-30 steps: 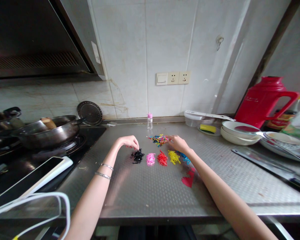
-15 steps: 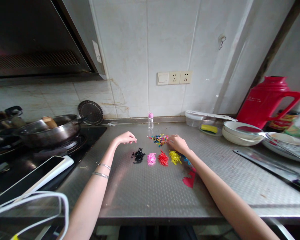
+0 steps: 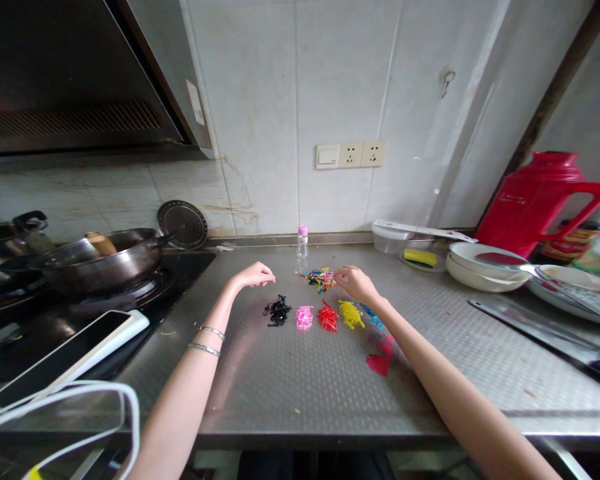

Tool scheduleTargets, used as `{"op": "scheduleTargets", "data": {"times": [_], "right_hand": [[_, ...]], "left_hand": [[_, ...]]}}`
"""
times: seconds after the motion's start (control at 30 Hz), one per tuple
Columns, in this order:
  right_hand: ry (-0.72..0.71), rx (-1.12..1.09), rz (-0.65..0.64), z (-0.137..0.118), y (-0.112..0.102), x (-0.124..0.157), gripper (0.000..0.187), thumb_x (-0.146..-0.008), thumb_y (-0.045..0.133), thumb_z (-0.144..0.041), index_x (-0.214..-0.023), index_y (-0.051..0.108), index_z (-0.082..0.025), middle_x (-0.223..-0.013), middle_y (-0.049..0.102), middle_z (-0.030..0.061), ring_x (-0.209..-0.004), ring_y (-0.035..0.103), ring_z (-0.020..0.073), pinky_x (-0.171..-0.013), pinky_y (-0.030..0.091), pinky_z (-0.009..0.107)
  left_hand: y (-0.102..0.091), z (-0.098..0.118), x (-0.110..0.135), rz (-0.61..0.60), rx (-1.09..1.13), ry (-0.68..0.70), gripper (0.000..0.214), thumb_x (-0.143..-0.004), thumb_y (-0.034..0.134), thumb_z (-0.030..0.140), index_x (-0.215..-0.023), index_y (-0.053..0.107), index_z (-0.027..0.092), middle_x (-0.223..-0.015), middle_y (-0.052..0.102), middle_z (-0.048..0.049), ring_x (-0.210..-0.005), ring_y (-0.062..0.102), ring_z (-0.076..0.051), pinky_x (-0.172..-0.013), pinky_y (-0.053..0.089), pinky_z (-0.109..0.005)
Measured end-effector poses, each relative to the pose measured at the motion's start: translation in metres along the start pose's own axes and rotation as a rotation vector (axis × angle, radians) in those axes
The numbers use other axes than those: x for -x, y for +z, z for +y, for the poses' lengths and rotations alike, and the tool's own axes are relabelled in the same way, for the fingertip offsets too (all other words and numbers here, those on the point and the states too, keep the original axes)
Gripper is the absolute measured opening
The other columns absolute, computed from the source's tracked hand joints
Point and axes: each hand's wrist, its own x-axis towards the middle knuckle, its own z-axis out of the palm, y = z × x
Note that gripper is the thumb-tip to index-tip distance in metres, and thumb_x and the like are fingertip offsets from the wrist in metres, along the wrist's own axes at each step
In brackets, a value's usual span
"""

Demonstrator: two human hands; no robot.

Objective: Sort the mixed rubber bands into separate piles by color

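Small piles of tiny elastic bands lie in a row on the steel counter (image 3: pixel 290 387): black (image 3: pixel 278 311), pink (image 3: pixel 304 317), red (image 3: pixel 327 316), yellow (image 3: pixel 351 313) and blue (image 3: pixel 375 318). Behind them lies a mixed-colour heap (image 3: pixel 319 277). My left hand (image 3: pixel 255 275) hovers above and behind the black pile, fingers curled together; whether it holds a band is not visible. My right hand (image 3: pixel 356 283) rests at the right edge of the mixed heap, fingers pinched on something I cannot make out. A red scrap (image 3: pixel 380 363) lies under my right forearm.
A small bottle with a pink cap (image 3: pixel 303 241) stands behind the heap. A wok (image 3: pixel 100 260) sits on the stove at the left, with a phone (image 3: pixel 67 357) in front. Bowls (image 3: pixel 480 263), a sponge (image 3: pixel 418 257) and a red thermos (image 3: pixel 535 200) are at the right.
My left hand rose from the black pile and moved back towards the wall. My right hand stayed at the mixed heap, shifting only slightly.
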Motion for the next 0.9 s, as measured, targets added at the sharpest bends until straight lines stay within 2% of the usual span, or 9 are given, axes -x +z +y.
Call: {"op": "scheduleTargets", "data": {"times": [0.17,0.27,0.47,0.57,0.7,0.8,0.9], "right_hand": [[-0.239,-0.13,-0.116,-0.037,0.005,0.002,0.019,-0.079,0.047,-0.024,-0.08,0.066,-0.019,-0.086,0.064,0.0042,-0.083,0.056,0.0139,-0.076,0.041,0.024],[-0.377,-0.188,-0.189,-0.056,0.007,0.007,0.017,-0.076,0.051,-0.019,-0.081,0.067,-0.018,-0.085,0.064,0.0054,-0.083,0.057,0.014,-0.077,0.041,0.025],[-0.439,-0.178,-0.291,-0.061,0.007,0.011,0.019,-0.073,0.052,-0.017,-0.085,0.067,-0.018,-0.089,0.064,0.006,-0.084,0.057,0.0138,-0.078,0.042,0.024],[-0.423,-0.19,-0.283,-0.052,0.005,0.007,0.021,-0.073,0.053,-0.017,-0.088,0.067,-0.018,-0.091,0.065,0.0059,-0.085,0.058,0.0145,-0.077,0.043,0.025],[-0.276,-0.154,-0.207,-0.031,0.003,-0.001,0.024,-0.072,0.051,-0.015,-0.09,0.066,-0.02,-0.092,0.065,0.0043,-0.084,0.058,0.0142,-0.075,0.043,0.025],[-0.177,-0.083,-0.186,-0.014,-0.001,-0.004,0.024,-0.074,0.048,-0.017,-0.088,0.067,-0.023,-0.093,0.065,0.0018,-0.083,0.058,0.0131,-0.073,0.042,0.022],[-0.1,0.011,-0.174,-0.003,-0.006,-0.005,0.025,-0.076,0.046,-0.019,-0.09,0.066,-0.026,-0.097,0.064,0.0005,-0.086,0.057,0.013,-0.072,0.041,0.02]], "left_hand": [[0.0,-0.001,-0.001,0.03,0.002,-0.005,0.03,-0.065,0.053,0.036,-0.076,0.066,0.012,-0.05,0.048,0.0015,-0.039,0.031,-0.004,-0.036,0.019,-0.017],[0.0,-0.003,-0.002,0.032,-0.003,0.001,0.029,-0.066,0.052,0.035,-0.077,0.066,0.012,-0.05,0.048,0.0016,-0.039,0.031,-0.004,-0.036,0.02,-0.017],[0.004,-0.008,-0.007,0.021,-0.005,0.025,0.028,-0.066,0.05,0.033,-0.076,0.066,0.013,-0.052,0.049,0.0013,-0.039,0.033,-0.004,-0.035,0.02,-0.017],[0.005,-0.009,-0.007,0.026,-0.014,0.026,0.028,-0.066,0.051,0.035,-0.075,0.066,0.012,-0.052,0.049,0.0013,-0.039,0.033,-0.004,-0.036,0.02,-0.017],[0.008,-0.008,-0.008,0.088,-0.024,0.023,0.029,-0.066,0.052,0.036,-0.075,0.066,0.012,-0.053,0.052,0.0006,-0.039,0.035,-0.005,-0.037,0.021,-0.017],[0.015,-0.006,-0.013,0.172,-0.015,0.063,0.027,-0.066,0.052,0.033,-0.076,0.066,0.011,-0.055,0.056,-0.0015,-0.045,0.044,-0.008,-0.041,0.029,-0.018],[0.028,-0.001,-0.024,0.238,-0.001,0.164,0.024,-0.066,0.053,0.028,-0.074,0.066,0.009,-0.064,0.063,-0.0051,-0.058,0.054,-0.012,-0.055,0.04,-0.021]]}}
